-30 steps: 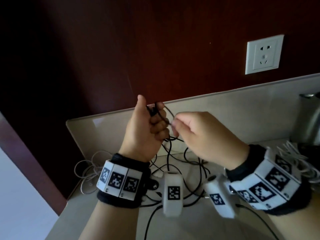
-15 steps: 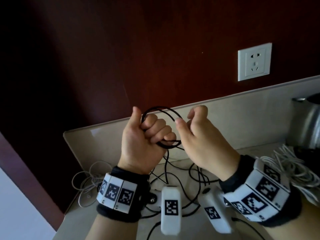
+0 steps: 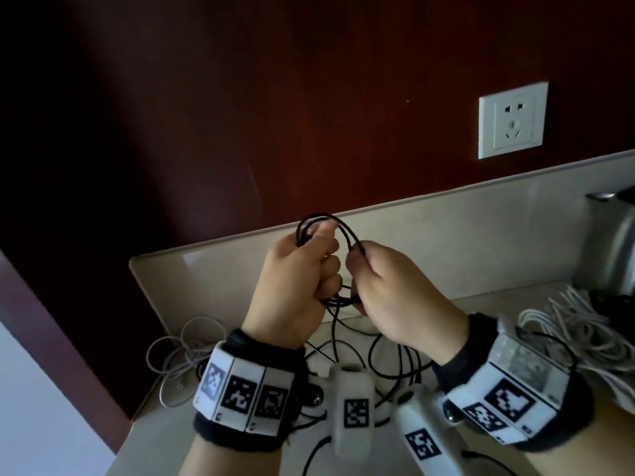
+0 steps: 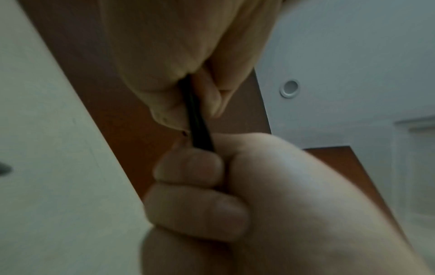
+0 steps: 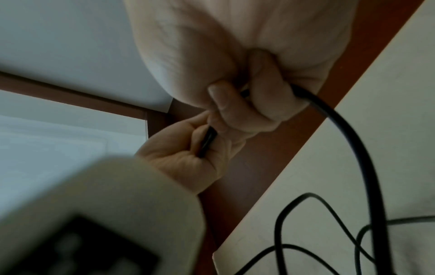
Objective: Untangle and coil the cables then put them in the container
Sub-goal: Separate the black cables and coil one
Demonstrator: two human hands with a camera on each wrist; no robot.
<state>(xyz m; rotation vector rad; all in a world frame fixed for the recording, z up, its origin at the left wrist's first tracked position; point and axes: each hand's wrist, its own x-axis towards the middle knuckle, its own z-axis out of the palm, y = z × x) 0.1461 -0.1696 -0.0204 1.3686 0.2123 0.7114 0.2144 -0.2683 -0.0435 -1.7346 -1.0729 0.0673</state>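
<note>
left hand (image 3: 292,283): fist around loops of black cable (image 3: 347,231)
right hand (image 3: 395,293): pinching same loops, right side
slack: trails onto counter (image 3: 481,235)
white cables (image 3: 580,324): right, near kettle (image 3: 615,242)

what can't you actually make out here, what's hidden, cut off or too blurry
- Container: in no view.
- Black cable ends: head view, lost inside the left hand and right hand; loose length passes behind the wrist cameras.
- Loop count: left wrist view blurred, strands merge.
- White cable bundle: head view, cut by the right edge and the wrist band.
- Metal kettle: cut by the right edge.
</note>
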